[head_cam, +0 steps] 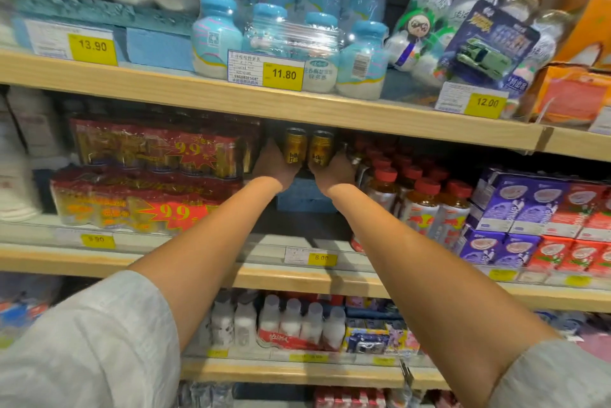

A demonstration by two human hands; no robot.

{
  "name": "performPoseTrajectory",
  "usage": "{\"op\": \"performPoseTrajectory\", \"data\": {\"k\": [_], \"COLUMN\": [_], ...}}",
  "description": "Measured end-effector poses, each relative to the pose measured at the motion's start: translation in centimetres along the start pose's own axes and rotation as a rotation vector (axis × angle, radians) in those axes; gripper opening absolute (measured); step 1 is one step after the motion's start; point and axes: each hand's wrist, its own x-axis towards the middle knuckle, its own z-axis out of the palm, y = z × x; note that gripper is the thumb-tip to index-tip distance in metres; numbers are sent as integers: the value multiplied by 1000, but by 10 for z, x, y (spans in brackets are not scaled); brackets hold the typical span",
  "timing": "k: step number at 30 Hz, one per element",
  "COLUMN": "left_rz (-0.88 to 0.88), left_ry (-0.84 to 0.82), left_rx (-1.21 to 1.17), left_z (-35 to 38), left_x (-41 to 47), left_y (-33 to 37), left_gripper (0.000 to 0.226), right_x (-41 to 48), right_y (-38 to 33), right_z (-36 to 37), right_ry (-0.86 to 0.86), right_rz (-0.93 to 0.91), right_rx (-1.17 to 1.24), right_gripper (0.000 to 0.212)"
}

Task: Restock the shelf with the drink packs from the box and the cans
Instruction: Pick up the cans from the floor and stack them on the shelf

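Two gold cans stand side by side deep in the middle shelf, above a blue box. My left hand grips the left gold can. The right gold can is held by my right hand. Both arms reach far into the gap between the red shrink-wrapped drink packs on the left and the red-capped bottles on the right. The cans' tops sit just under the upper shelf board. My fingers are mostly hidden behind the cans.
Blue-capped bottle packs fill the shelf above. Purple and red drink cartons are stacked at the right of the middle shelf. White bottle packs stand on the shelf below. Yellow price tags line the wooden shelf edges.
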Motion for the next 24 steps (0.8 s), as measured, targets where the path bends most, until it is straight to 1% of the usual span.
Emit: {"op": "performPoseTrajectory", "data": {"k": [2, 3, 5, 6, 7, 8, 9, 10, 12, 13, 14, 17, 19, 21, 24], "left_rz": [-61, -107, -189, -202, -185, -162, -151, -138, -105, -85, -59, 13, 58, 96, 147], "left_ry": [3, -27, -92, -85, -54, -12, 12, 17, 2, 4, 7, -4, -24, -54, -128], "left_rx": [84, 165, 285, 273, 233, 207, 215, 219, 194, 176, 167, 142, 132, 102, 75], "left_z": [-7, -11, -21, -26, -30, -34, -38, -40, -41, -40, -39, -22, -5, 18, 63], "left_x": [-18, -29, -53, -68, -80, -91, -106, -118, -146, -159, -171, -215, -241, -265, -294], "left_y": [13, 17, 25, 30, 33, 37, 43, 47, 59, 63, 67, 82, 93, 107, 125], "left_gripper": [84, 78, 51, 40, 34, 35, 41, 51, 72, 79, 83, 84, 84, 83, 78], "right_x": [-16, -24, -43, -57, -69, -80, -90, -102, -125, -133, -142, -171, -188, -204, -225], "right_y": [-11, -15, -18, -19, -18, -19, -16, -17, -13, -6, -2, 32, 57, 81, 124], "right_z": [-7, -12, -20, -29, -35, -43, -51, -60, -79, -86, -96, -134, -160, -187, -227], "right_ry": [-31, -53, -152, -208, -224, -198, -180, -179, -205, -209, -210, -182, -168, -126, -61], "right_rz": [17, 15, 28, 32, 20, -12, -19, -38, -82, -88, -119, -187, -189, -193, -154], "right_rx": [-12, -26, -74, -76, -67, -37, -11, 10, 68, 103, 130, 188, 211, 167, 150], "right_gripper": [58, 55, 44, 36, 30, 26, 25, 32, 62, 73, 78, 85, 89, 91, 94]}}
